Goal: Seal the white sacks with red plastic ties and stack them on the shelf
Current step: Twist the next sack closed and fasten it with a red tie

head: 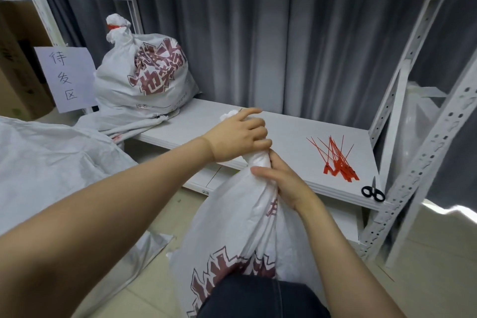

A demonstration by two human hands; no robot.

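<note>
A white sack (pixel 232 227) with dark red print stands on the floor in front of me, its neck gathered and twisted. My left hand (pixel 237 134) grips the top of the twisted neck, index finger stretched out. My right hand (pixel 281 181) grips the neck just below it. On the white shelf (pixel 291 134) behind lies a bundle of red plastic ties (pixel 335 160). A sealed white sack (pixel 144 72) with a red tie round its neck stands at the shelf's left end.
Black-handled scissors (pixel 373 192) lie at the shelf's front right corner. More white sacks (pixel 51 162) lie crumpled at left. A paper sign (pixel 65 77) hangs on the left upright. Grey curtains hang behind; a perforated metal post (pixel 423 162) stands at right.
</note>
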